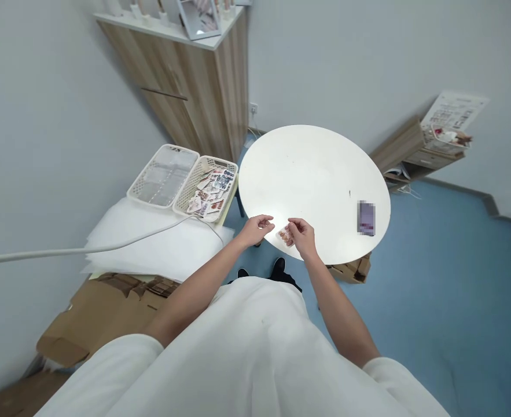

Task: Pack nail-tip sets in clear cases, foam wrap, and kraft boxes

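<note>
My right hand (pixel 304 236) pinches a small card of what look like press-on nails (pixel 285 236), brownish and glossy, at its right edge. The card is just above or on the near edge of the round white table (pixel 316 168); I cannot tell whether it touches. To its left is my left hand (pixel 256 230), fingers curved, with a gap between thumb and forefinger and nothing seen in it. Further left, a white basket (pixel 176 202) holds many similar cards (pixel 212 191) in mixed colours, lying loosely heaped.
Another white basket (pixel 164 147) stands beside the first, above white foam sheets (pixel 151 237). A pale cable (pixel 151 234) crosses there. A blurred purple item (pixel 366 218) lies on the table's right. Cardboard (pixel 107 313) is below left; a wooden cabinet (pixel 186 75) stands behind.
</note>
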Demonstrator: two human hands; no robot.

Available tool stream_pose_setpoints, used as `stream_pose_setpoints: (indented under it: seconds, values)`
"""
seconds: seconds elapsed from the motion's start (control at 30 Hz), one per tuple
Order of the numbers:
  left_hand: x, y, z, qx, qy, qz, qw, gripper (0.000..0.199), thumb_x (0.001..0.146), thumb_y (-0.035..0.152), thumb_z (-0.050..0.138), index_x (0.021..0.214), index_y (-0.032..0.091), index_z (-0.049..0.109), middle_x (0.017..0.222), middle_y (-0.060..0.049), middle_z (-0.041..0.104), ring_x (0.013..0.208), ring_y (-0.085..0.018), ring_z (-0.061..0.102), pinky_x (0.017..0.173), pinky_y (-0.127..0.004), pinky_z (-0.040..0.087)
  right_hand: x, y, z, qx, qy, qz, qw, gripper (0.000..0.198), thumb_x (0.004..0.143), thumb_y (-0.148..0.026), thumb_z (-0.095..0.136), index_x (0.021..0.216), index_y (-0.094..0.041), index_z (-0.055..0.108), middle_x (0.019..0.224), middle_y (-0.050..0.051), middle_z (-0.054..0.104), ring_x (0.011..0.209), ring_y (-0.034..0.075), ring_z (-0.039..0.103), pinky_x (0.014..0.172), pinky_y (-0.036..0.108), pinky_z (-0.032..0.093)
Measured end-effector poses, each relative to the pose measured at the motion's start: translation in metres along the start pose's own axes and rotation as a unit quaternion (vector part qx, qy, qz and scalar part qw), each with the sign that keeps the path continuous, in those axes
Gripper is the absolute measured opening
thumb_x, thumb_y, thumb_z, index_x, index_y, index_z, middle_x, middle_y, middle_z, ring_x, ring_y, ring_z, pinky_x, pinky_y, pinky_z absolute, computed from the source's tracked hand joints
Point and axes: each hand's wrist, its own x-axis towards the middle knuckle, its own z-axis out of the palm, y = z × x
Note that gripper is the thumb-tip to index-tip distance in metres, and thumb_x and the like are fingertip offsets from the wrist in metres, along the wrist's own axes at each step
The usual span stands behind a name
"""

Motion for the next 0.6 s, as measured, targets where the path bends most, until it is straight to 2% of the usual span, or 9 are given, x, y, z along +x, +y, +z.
stream_pose_setpoints:
  seconds: [0.13, 0.2, 0.37, 0.43, 0.6]
  values:
    - [0.011, 0.017, 0.042, -0.008, -0.127, 0.009, 0.992, 0.02, 0.071, 0.031, 0.059, 0.08, 0.016, 0.067, 0.071, -0.004, 0.064, 0.063, -0.013, 0.056, 0.061, -0.026, 0.046, 0.0, -0.006, -0.034, 0.015, -0.003, 0.013, 1.0, 0.037, 0.065, -0.042, 0.064, 0.093, -0.02, 0.054, 0.068, -0.001, 0.062, 0.043, 0.009, 0.049, 0.032, 0.022, 0.036]
    - [0.017, 0.021, 0.061, -0.018, -0.152, 0.005, 0.988, 0.017, 0.072, 0.03, 0.057, 0.072, 0.015, 0.065, 0.065, -0.003, 0.061, 0.059, -0.012, 0.055, 0.059, -0.026, 0.045, 0.003, -0.007, -0.052, 0.024, -0.001, 0.019, 1.0, 0.038, 0.065, -0.042, 0.065, 0.094, -0.02, 0.053, 0.069, -0.002, 0.062, 0.041, 0.008, 0.048, 0.033, 0.021, 0.034]
    - [0.034, 0.022, 0.096, -0.075, -0.093, -0.032, 0.992, 0.02, 0.073, 0.034, 0.057, 0.07, 0.015, 0.059, 0.06, -0.001, 0.057, 0.059, -0.01, 0.054, 0.062, -0.025, 0.046, 0.018, 0.003, -0.101, 0.09, 0.021, 0.018, 0.996, 0.037, 0.069, -0.045, 0.061, 0.096, -0.021, 0.055, 0.068, -0.003, 0.06, 0.054, 0.008, 0.054, 0.054, 0.024, 0.045]
    - [0.041, 0.023, 0.106, -0.093, -0.064, -0.052, 0.992, 0.02, 0.072, 0.035, 0.058, 0.071, 0.015, 0.059, 0.06, -0.001, 0.057, 0.058, -0.01, 0.054, 0.063, -0.026, 0.046, 0.023, 0.009, -0.116, 0.105, 0.008, 0.037, 0.994, 0.039, 0.067, -0.045, 0.064, 0.096, -0.021, 0.055, 0.068, -0.003, 0.06, 0.061, 0.011, 0.058, 0.062, 0.027, 0.047]
    - [0.054, 0.028, 0.126, -0.106, -0.019, -0.082, 0.991, 0.019, 0.07, 0.034, 0.06, 0.072, 0.015, 0.059, 0.061, 0.0, 0.057, 0.057, -0.009, 0.053, 0.063, -0.026, 0.046, 0.035, 0.022, -0.136, 0.128, -0.021, 0.051, 0.99, 0.044, 0.061, -0.041, 0.071, 0.095, -0.021, 0.053, 0.07, -0.003, 0.06, 0.063, 0.013, 0.062, 0.069, 0.032, 0.048]
